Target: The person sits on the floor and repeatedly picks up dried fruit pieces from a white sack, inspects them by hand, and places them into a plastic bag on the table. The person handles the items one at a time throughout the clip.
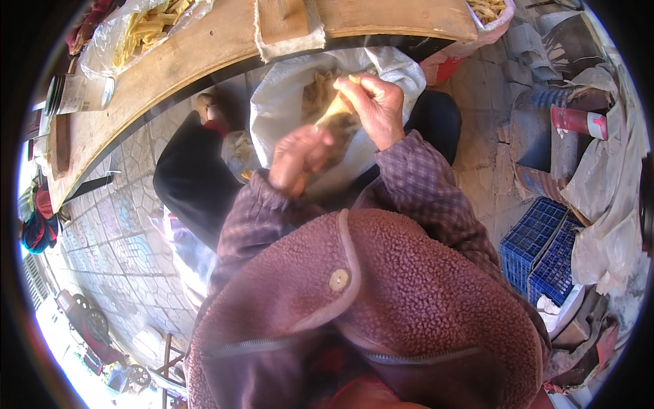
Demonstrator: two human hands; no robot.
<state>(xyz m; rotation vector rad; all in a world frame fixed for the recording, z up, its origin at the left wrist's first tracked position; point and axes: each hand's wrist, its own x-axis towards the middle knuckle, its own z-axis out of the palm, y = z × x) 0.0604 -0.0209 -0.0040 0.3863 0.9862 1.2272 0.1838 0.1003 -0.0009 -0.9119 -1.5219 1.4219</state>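
Note:
Between the fingers of my right hand point(377, 105) is a yellowish, dried-looking strip point(337, 110); a small bit of it shows above the fingertips. My left hand point(302, 156) is blurred, its fingertips at the strip's lower end. Whether those fingers pinch it cannot be made out. Both hands are over the mouth of a white woven sack point(271, 115), which stands between my knees. Brownish pieces point(319, 89) lie inside the sack, partly hidden by my hands.
A curved-looking wooden tabletop point(214, 46) borders the sack. On it are a clear plastic bag of yellow strips point(148, 30), a jar point(82, 94) and a cloth-backed pad point(288, 25). A pink bag point(493, 25), a red bottle point(577, 121) and blue plastic crates point(534, 245) are to the right.

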